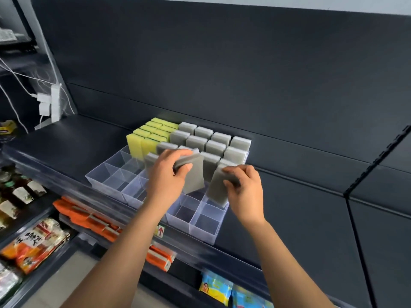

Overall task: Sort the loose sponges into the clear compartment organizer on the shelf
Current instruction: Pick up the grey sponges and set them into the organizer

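Note:
A clear compartment organizer point(201, 230) sits on the dark shelf. Its back rows hold upright yellow sponges point(142, 141) at the left and several grey sponges point(216, 146) to the right. My left hand point(168, 177) grips a grey sponge point(195, 176) by its top, held upright and slightly tilted above the middle compartments. My right hand point(243, 185) pinches another grey sponge point(219, 188) at its top edge; its lower end stands in a compartment on the organizer's right side. The front compartments hold nothing.
The dark shelf point(73, 143) extends left and right of the organizer, with a dark back panel behind. A white power strip point(54, 103) with cables hangs at the left. Lower shelves hold orange packets point(89, 216), bottles point(20, 192) and snack bags point(37, 243).

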The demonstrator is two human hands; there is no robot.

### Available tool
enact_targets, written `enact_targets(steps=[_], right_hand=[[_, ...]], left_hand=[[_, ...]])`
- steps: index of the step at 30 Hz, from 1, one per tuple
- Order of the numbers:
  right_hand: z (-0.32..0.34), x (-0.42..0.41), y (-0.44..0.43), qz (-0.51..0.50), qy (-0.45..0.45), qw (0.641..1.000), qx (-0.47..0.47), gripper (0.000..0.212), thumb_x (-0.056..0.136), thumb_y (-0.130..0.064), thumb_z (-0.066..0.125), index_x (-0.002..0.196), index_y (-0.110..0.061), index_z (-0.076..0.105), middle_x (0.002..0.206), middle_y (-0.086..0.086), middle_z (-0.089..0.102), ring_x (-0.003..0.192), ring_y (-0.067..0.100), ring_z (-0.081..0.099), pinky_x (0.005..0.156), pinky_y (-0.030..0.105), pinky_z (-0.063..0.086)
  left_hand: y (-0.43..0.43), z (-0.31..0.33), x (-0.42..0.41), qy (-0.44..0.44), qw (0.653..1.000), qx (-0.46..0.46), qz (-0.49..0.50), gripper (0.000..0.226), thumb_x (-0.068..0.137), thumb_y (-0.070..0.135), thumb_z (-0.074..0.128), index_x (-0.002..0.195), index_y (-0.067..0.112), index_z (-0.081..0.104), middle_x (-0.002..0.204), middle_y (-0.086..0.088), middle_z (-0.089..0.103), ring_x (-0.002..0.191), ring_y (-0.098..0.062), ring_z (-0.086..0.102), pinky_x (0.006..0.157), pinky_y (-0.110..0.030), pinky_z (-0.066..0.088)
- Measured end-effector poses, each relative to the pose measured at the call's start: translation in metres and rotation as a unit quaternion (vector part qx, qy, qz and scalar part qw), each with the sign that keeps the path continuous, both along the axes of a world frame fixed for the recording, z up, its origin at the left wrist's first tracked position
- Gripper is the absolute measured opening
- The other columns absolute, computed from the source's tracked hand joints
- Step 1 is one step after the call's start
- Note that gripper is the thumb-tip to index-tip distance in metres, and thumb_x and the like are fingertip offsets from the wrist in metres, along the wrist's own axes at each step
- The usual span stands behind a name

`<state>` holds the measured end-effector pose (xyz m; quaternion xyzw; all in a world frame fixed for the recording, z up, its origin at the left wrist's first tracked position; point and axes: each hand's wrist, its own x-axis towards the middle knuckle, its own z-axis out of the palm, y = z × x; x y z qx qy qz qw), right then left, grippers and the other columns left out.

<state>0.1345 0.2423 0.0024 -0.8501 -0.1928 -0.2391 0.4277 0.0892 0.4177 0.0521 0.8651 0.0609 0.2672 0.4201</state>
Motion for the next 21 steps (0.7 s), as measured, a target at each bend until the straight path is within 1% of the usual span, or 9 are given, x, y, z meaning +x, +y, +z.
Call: enact_targets(steps=[2, 4, 7, 10, 13, 17, 19, 21], right_hand=[[-0.006, 0.001, 0.001, -0.005, -0.018, 0.998, -0.053, 0.036, 0.076, 0.005, 0.065, 0.104, -0.017, 0.068, 0.099, -0.002, 0.054, 0.091, 0.020, 0.049, 0.074, 0.025, 0.044], [-0.010, 0.002, 0.002, -0.011, -0.018, 0.994, -0.106, 0.034, 0.077, 0.002, 0.066, 0.104, -0.017, 0.069, 0.098, 0.001, 0.056, 0.087, 0.022, 0.049, 0.070, 0.024, 0.040], [-0.015, 0.000, 0.005, -0.019, -0.006, 0.989, -0.147, 0.030, 0.079, -0.002, 0.065, 0.103, -0.019, 0.069, 0.100, 0.001, 0.058, 0.085, 0.024, 0.050, 0.063, 0.028, 0.045], [-0.012, 0.000, 0.008, -0.037, -0.001, 0.986, -0.166, 0.027, 0.079, -0.005, 0.066, 0.101, -0.021, 0.068, 0.099, -0.002, 0.059, 0.084, 0.023, 0.052, 0.058, 0.031, 0.048], [-0.009, 0.001, 0.011, -0.054, 0.001, 0.983, -0.175, 0.028, 0.075, -0.003, 0.066, 0.097, -0.021, 0.068, 0.095, -0.004, 0.061, 0.081, 0.023, 0.052, 0.060, 0.030, 0.048], [-0.011, -0.001, 0.014, -0.069, -0.007, 0.981, -0.180, 0.030, 0.071, -0.001, 0.067, 0.095, -0.019, 0.067, 0.092, -0.003, 0.062, 0.076, 0.024, 0.051, 0.064, 0.034, 0.048], [-0.012, -0.004, 0.016, -0.083, -0.012, 0.980, -0.181, 0.035, 0.070, 0.001, 0.068, 0.099, -0.018, 0.067, 0.093, -0.001, 0.062, 0.076, 0.026, 0.052, 0.065, 0.035, 0.049], [-0.013, -0.007, 0.017, -0.097, -0.014, 0.978, -0.186, 0.043, 0.069, 0.001, 0.068, 0.108, -0.016, 0.065, 0.095, 0.001, 0.063, 0.078, 0.027, 0.054, 0.067, 0.035, 0.049]], left_hand=[[0.002, 0.000, 0.007, -0.004, 1.000, 0.006, -0.025, 0.028, 0.086, 0.012, 0.062, 0.112, 0.022, 0.061, 0.108, 0.015, 0.045, 0.095, -0.001, 0.041, 0.079, -0.026, 0.042], [0.004, -0.001, 0.013, 0.004, 0.998, 0.026, -0.059, 0.028, 0.086, 0.010, 0.062, 0.112, 0.020, 0.061, 0.106, 0.015, 0.047, 0.092, 0.003, 0.041, 0.082, -0.024, 0.042], [0.009, -0.005, 0.019, 0.016, 0.991, 0.069, -0.112, 0.028, 0.084, 0.009, 0.064, 0.110, 0.020, 0.063, 0.111, 0.008, 0.055, 0.095, -0.001, 0.044, 0.085, -0.027, 0.042], [0.014, -0.006, 0.026, 0.025, 0.984, 0.098, -0.145, 0.027, 0.084, 0.010, 0.063, 0.108, 0.022, 0.063, 0.110, 0.010, 0.055, 0.098, -0.006, 0.048, 0.085, -0.029, 0.042], [0.018, -0.002, 0.032, 0.035, 0.975, 0.124, -0.181, 0.026, 0.085, 0.010, 0.062, 0.107, 0.023, 0.061, 0.106, 0.015, 0.051, 0.099, -0.006, 0.049, 0.085, -0.028, 0.040], [0.024, -0.003, 0.037, 0.036, 0.965, 0.145, -0.213, 0.026, 0.084, 0.004, 0.060, 0.104, 0.021, 0.059, 0.108, 0.012, 0.053, 0.104, -0.012, 0.051, 0.088, -0.032, 0.041], [0.027, -0.004, 0.040, 0.036, 0.962, 0.161, -0.218, 0.026, 0.084, 0.003, 0.059, 0.104, 0.021, 0.057, 0.110, 0.011, 0.054, 0.104, -0.015, 0.052, 0.087, -0.036, 0.042], [0.029, -0.006, 0.042, 0.032, 0.961, 0.172, -0.213, 0.026, 0.085, 0.003, 0.058, 0.105, 0.020, 0.056, 0.111, 0.009, 0.054, 0.103, -0.015, 0.051, 0.085, -0.035, 0.042]])
